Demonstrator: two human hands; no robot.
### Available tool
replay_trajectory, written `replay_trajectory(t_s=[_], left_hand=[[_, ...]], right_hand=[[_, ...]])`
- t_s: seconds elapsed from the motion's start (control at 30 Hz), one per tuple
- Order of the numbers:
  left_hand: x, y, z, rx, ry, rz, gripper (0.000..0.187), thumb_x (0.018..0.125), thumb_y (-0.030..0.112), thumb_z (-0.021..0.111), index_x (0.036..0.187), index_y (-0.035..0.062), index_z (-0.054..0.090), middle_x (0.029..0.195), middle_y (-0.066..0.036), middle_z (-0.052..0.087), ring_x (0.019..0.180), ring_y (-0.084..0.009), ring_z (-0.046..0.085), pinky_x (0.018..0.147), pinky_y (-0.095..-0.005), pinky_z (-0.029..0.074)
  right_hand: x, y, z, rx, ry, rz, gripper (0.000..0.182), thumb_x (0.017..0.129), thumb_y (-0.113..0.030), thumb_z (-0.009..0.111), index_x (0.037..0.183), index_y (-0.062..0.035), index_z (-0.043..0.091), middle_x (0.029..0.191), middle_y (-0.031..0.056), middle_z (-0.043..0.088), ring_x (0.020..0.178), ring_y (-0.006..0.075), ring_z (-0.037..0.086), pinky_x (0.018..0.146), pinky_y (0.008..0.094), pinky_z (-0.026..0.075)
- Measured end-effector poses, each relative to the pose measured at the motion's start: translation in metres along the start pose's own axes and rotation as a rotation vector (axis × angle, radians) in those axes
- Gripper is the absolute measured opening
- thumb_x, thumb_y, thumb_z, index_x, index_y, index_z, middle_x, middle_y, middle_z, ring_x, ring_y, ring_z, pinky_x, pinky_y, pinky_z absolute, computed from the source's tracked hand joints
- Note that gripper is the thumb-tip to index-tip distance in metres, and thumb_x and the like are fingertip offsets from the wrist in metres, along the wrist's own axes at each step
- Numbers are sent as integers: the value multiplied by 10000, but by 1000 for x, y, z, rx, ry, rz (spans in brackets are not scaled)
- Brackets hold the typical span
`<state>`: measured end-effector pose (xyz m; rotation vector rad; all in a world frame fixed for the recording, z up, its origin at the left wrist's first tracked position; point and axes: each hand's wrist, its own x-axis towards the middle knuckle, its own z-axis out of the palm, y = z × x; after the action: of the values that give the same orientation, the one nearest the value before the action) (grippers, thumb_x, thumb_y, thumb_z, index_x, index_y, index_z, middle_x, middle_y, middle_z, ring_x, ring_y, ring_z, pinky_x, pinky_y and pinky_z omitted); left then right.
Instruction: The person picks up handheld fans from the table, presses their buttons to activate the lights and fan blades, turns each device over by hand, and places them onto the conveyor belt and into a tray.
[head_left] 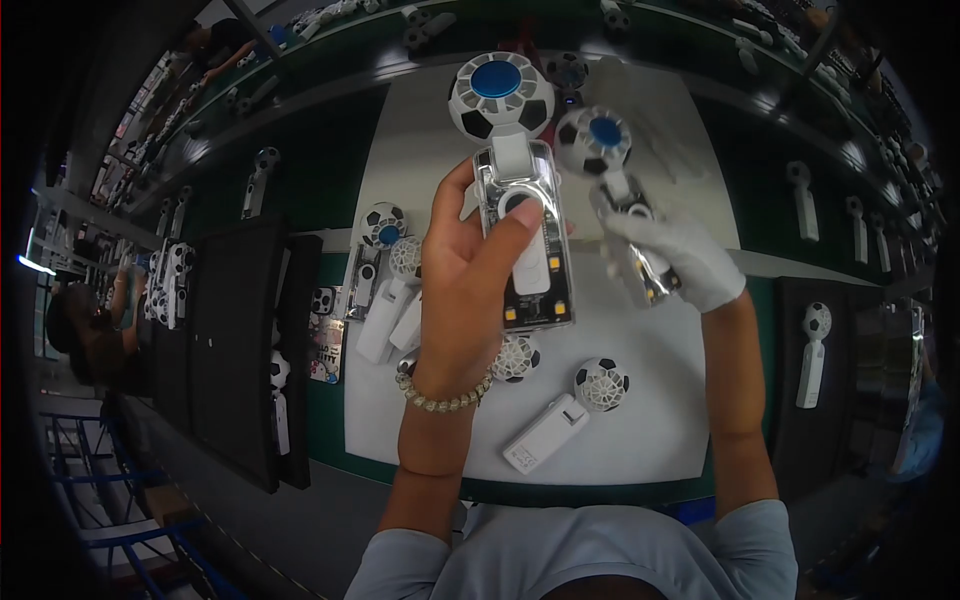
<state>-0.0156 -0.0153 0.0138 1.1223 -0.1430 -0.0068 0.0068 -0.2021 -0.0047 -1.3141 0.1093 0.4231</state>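
Note:
My left hand point(465, 250), bare and with a beaded bracelet at the wrist, is wrapped around a handheld fan point(515, 240). That fan has a soccer-ball head with a blue centre and a clear handle showing circuitry; my thumb presses near its round button. In a white glove, my right hand point(685, 255) grips a second handheld fan point(620, 190) of the same look, slightly blurred. Below them a white-handled fan point(550, 430) lies on the white work mat point(640, 440). More fans point(385, 310) lie beside and partly behind my left forearm.
Black foam trays point(215, 350) stand at the left, with fans along an edge. At the right another dark tray holds a white fan point(812, 360). Green conveyor belts point(330, 120) carry fans beyond the mat. A co-worker point(95, 330) sits at far left.

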Motion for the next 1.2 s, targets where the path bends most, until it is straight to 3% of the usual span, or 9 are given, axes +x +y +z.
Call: replay_trajectory(t_s=[0.07,0.3,0.43,0.6,0.67,0.73,0.97,1.1,1.2], left_hand=[[0,3,3,-57,19,-3,378,814,138,468,1160,17,375,1032,-215,547,749,-169,589,614,-269,519],[-2,10,-3,-173,135,-8,349,850,173,417,1173,45,383,1077,-198,517,840,-215,570,625,-332,527],[-3,15,-16,-274,282,80,411,844,208,435,1215,47,362,1069,-177,512,867,-215,543,626,-333,499],[-9,36,-47,-327,452,316,442,823,216,459,1194,-8,368,1073,-149,496,866,-186,507,668,-303,470],[-11,43,-57,-311,522,373,431,827,208,456,1186,-15,371,1070,-140,499,865,-178,510,678,-298,467],[-12,48,-69,-334,602,421,418,829,199,454,1180,-15,377,1067,-139,500,864,-176,513,684,-297,466],[-17,58,-92,-437,531,402,466,837,203,434,1239,4,308,1072,-166,482,835,-196,503,617,-318,450],[-13,58,-97,-432,497,371,474,834,215,431,1243,13,304,1088,-167,468,835,-198,493,615,-325,439],[-10,56,-97,-435,493,320,464,831,221,437,1232,18,323,1085,-168,478,837,-196,490,613,-336,439]], right_hand=[[-5,13,-3,-385,-160,41,300,754,-240,651,910,-25,513,690,41,567,559,99,575,493,209,467],[-8,63,-23,-837,-49,216,473,670,-313,731,954,40,596,651,60,597,557,105,545,562,238,461],[6,33,2,-1358,79,69,512,743,-396,616,1001,43,570,783,171,622,695,265,604,675,335,472],[86,29,57,-1185,-125,-678,446,825,-342,469,995,63,543,920,229,580,870,354,560,804,400,425],[136,45,91,-1372,-137,-753,532,840,-401,449,1135,42,478,1078,234,530,975,360,524,858,371,401],[180,26,131,-1594,-299,-107,552,846,-449,397,1190,-23,459,1201,210,457,1068,350,468,916,360,357],[365,69,138,-1560,231,-396,558,853,-463,323,1258,-87,401,1309,142,366,1216,295,319,1002,385,231],[357,57,153,-1610,-83,-449,522,864,-434,314,1257,-102,405,1334,136,329,1230,291,294,1003,389,235],[330,55,159,-1782,-296,-801,533,839,-449,370,1229,-91,437,1296,139,379,1203,280,344,978,383,284]])
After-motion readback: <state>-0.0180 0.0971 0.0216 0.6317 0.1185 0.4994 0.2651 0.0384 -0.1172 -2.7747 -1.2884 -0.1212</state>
